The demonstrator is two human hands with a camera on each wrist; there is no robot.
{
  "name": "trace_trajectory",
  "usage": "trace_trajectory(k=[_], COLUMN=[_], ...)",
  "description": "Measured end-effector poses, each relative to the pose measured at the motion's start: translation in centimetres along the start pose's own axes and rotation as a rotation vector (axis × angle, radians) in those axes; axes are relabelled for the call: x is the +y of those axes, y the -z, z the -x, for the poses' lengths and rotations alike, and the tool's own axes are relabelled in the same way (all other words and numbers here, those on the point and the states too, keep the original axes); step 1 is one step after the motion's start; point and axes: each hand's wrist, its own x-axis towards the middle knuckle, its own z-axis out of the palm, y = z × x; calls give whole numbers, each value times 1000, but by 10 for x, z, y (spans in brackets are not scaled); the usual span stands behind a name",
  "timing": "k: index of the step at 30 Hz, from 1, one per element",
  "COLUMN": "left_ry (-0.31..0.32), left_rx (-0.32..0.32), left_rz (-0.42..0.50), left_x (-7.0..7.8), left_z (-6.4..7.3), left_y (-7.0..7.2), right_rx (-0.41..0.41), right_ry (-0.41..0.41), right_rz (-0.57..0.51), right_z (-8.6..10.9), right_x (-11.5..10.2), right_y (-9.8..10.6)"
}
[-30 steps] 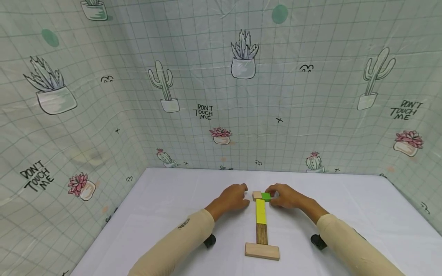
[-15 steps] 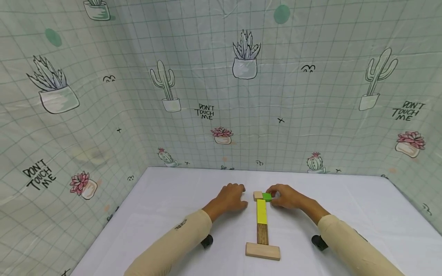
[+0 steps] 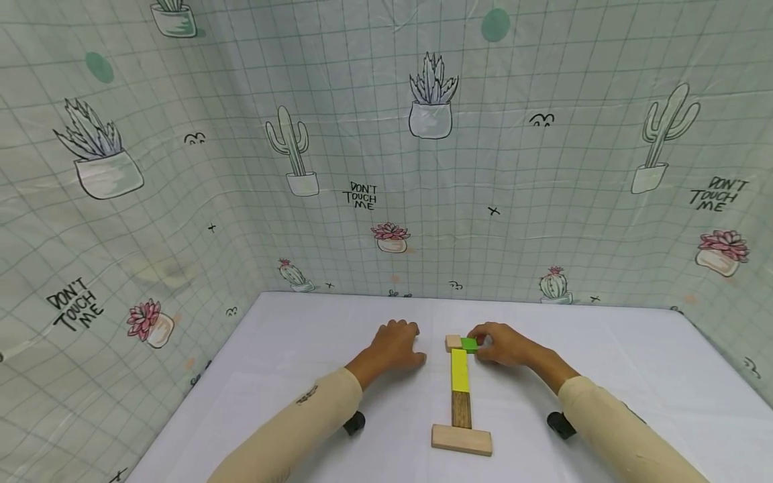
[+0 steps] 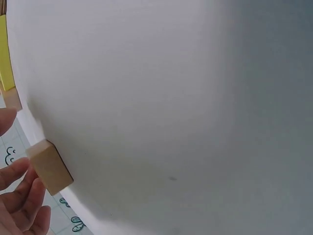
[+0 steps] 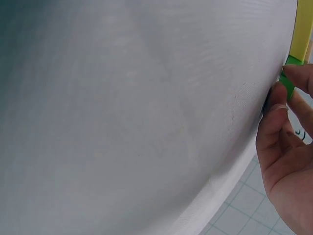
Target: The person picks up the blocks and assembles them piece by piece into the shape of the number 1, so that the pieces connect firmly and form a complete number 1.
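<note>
My right hand (image 3: 503, 344) pinches the right end of a green block (image 3: 468, 345), partly covered by its fingers. Against the green block's left side sits a small plain wooden block (image 3: 453, 343). A yellow block (image 3: 459, 369) runs from these two towards me, followed by a dark brown block (image 3: 461, 409) and a wide pale wooden block (image 3: 461, 439) lying crosswise. My left hand (image 3: 392, 347) is left of the row, thumb apart from the fingers. In the left wrist view its fingertips touch another wooden block (image 4: 51, 167), which the head view hides.
All of this lies on a white table (image 3: 290, 322), with a printed cloth (image 3: 386, 154) hanging behind and at the sides. A dark wrist camera (image 3: 355, 423) is under the left forearm, and another camera (image 3: 561, 425) under the right.
My left hand has moved a little to the left, away from the row of blocks. The right hand stays at the green block, and the row looks unchanged.
</note>
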Motion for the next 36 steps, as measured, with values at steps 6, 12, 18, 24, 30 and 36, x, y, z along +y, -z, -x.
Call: trace_trajectory(k=[6,12,18,24,30,36], left_ry=[13,27,31,48,78,93], left_rx=[-14,-20,-29,-44,-62,-95], left_rz=[-25,-41,-27,-23,-3,40], left_x=[-4,-7,-13,-17,-22,-27], left_z=[3,7,11,15,21,24], left_y=[-1,0,0,0,3,1], right_rx=[5,6,8,10,9,6], right_ry=[1,-10,-6,15,5,5], right_rz=[-3,0,5,4,-11,7], right_z=[0,-1,1,1,1,0], right_x=[1,1,1,2,1,0], right_y=[0,-1,0,0,-1,-1])
